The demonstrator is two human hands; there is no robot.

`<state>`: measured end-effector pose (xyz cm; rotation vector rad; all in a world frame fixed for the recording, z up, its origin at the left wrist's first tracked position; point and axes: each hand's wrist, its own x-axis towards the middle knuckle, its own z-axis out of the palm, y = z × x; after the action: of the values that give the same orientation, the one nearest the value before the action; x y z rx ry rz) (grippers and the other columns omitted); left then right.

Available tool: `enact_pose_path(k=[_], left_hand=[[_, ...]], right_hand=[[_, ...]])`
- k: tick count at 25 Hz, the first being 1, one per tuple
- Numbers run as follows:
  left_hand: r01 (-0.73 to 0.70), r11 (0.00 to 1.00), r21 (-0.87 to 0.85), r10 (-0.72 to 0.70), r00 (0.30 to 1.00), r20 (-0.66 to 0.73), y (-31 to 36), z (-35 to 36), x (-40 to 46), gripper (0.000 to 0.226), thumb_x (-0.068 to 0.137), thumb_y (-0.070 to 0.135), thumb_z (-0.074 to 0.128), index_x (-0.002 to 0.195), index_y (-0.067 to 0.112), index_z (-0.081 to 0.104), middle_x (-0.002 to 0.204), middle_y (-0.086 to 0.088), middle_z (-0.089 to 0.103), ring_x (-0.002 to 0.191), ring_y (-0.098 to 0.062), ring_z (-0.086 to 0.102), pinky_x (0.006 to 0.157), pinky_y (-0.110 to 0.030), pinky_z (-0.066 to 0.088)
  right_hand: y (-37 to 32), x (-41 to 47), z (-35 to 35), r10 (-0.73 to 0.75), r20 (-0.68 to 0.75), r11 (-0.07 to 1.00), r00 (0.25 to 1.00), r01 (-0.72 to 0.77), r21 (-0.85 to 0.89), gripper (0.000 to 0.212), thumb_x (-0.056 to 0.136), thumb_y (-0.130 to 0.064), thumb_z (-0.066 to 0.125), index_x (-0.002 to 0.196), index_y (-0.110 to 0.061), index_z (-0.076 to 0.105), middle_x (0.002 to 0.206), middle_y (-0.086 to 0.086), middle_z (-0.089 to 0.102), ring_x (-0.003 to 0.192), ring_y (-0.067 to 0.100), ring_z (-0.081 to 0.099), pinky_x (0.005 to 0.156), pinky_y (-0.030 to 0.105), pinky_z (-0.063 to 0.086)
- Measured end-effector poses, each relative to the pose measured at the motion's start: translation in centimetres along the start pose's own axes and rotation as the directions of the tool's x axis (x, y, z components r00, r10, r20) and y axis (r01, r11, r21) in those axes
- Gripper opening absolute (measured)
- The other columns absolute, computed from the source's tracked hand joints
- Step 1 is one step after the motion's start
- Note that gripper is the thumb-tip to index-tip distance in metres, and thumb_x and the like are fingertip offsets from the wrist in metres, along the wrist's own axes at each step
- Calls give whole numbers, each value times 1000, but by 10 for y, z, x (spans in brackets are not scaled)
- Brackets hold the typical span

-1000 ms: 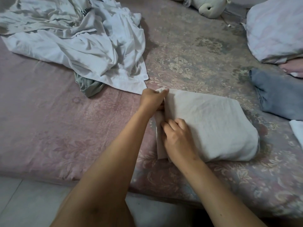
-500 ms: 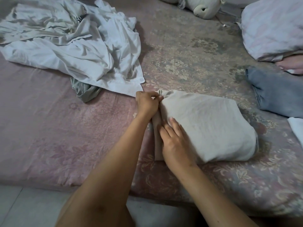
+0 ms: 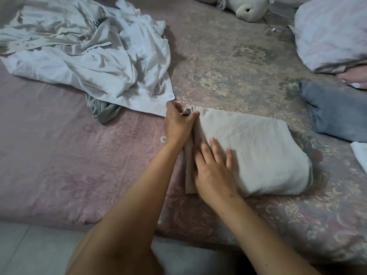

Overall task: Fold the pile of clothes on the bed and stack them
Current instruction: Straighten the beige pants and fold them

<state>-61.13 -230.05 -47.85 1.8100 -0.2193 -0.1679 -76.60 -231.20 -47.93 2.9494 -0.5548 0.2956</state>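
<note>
A folded off-white garment (image 3: 258, 151) lies on the bed near its front edge. My left hand (image 3: 177, 124) pinches the garment's far left corner between thumb and fingers. Flat on the garment's left part rests my right hand (image 3: 213, 169), fingers spread and pressing the cloth down. A crumpled pile of white and pale grey clothes (image 3: 85, 54) lies at the back left, with a grey-green piece (image 3: 101, 110) sticking out beneath it.
A folded blue garment (image 3: 335, 114) lies at the right, with a white piece (image 3: 360, 153) at the right edge below it. A pillow (image 3: 331, 30) and a plush toy (image 3: 250, 8) sit at the back. The floral bedspread (image 3: 228, 66) ends at the floor (image 3: 29, 251).
My right hand has slid further onto the folded garment and spread its fingers flat. My left hand keeps its pinch on the corner.
</note>
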Motion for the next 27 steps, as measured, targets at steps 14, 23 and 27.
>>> enact_pose_path(k=[14, 23, 27], left_hand=[[-597, 556, 579, 608, 767, 207, 8, 13, -25, 57, 92, 35, 43, 142, 9, 41, 147, -22, 37, 135, -40, 35, 106, -54, 30], [-716, 416, 560, 323, 692, 646, -25, 4, -61, 82, 86, 70, -10, 150, 24, 14, 159, -5, 10, 145, -22, 2, 114, -58, 8], [-862, 104, 497, 577, 459, 675, -21, -2, -121, 73, 94, 64, 11, 145, 17, 35, 150, -17, 34, 138, -36, 30, 108, -60, 16]], right_hand=[[54, -7, -31, 42, 205, 972, 978, -88, 218, 81, 78, -61, -1, 147, -32, 30, 159, -4, 15, 147, 17, -1, 113, 47, -6], [121, -42, -15, 18, 399, 988, 917, -79, 136, 86, 71, -76, -16, 149, -37, -11, 159, 4, -11, 145, 25, -15, 114, 52, -10], [171, -66, -24, -242, 312, 964, 919, 265, -31, 90, 77, -82, 18, 145, -25, 26, 146, 19, 40, 137, 33, 26, 106, 56, 16]])
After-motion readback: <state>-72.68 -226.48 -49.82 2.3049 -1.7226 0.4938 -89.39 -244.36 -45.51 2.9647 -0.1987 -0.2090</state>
